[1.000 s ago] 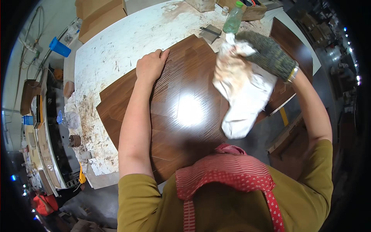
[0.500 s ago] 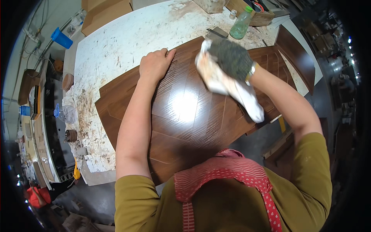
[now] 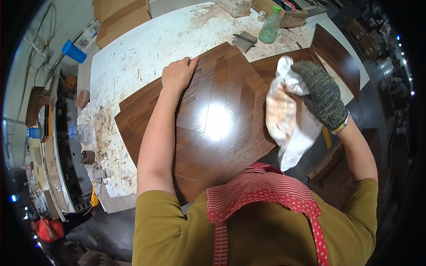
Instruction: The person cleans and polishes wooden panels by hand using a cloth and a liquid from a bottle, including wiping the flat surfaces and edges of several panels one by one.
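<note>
A glossy dark brown wooden panel [image 3: 235, 106] with shallow grooves lies tilted across the near side of the worktable, a bright light reflected in its middle. My bare left hand [image 3: 177, 74] is curled over the panel's far edge, fingertips partly hidden behind it. In a dark knit glove, my right hand [image 3: 321, 93] is closed on a white cloth [image 3: 284, 106] with orange-brown stains. The cloth hangs down at the panel's right edge; whether it touches the wood I cannot tell. Partly beneath that edge is a second brown panel [image 3: 275, 64].
Another brown panel [image 3: 335, 57] lies at the far right. Behind the panels, a metal scraper [image 3: 244, 42], a green bottle [image 3: 270, 27] and a wooden tool box [image 3: 288, 17] sit on the stained white tabletop [image 3: 146, 48]. A blue cup [image 3: 74, 52] and cardboard box [image 3: 122, 22] are at the left.
My right hand has moved right and nearer to me with the cloth, from over the panel to its right edge. My left hand keeps its place on the far edge.
</note>
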Action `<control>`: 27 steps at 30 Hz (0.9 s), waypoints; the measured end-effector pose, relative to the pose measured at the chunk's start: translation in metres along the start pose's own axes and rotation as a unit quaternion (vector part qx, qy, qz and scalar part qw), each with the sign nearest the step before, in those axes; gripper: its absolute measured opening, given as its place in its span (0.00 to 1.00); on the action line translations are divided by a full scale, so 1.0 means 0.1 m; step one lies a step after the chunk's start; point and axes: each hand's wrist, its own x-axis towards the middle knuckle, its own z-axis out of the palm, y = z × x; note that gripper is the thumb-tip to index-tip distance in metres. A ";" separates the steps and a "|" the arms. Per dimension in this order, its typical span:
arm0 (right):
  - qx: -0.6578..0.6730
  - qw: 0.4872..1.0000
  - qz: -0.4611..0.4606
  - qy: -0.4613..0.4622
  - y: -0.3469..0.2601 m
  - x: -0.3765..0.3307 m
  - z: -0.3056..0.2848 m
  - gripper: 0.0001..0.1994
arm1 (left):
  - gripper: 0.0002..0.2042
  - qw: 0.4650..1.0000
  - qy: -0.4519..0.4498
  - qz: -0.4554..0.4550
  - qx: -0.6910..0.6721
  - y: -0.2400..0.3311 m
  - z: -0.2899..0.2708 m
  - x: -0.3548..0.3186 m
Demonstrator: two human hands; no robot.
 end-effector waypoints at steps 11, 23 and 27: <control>-0.047 0.974 -0.208 -0.075 0.21 0.00 1.16 0.19 | 0.27 1.000 -0.008 -0.018 -0.022 -0.03 -0.01 0.02; 0.145 0.956 -0.166 -0.192 0.11 0.43 1.01 0.08 | 0.29 0.996 -0.049 -0.067 -0.031 -0.04 0.00 0.04; 0.120 0.953 -0.102 -0.258 0.02 -0.46 0.18 0.11 | 0.28 0.999 -0.026 -0.033 -0.022 -0.07 0.01 0.05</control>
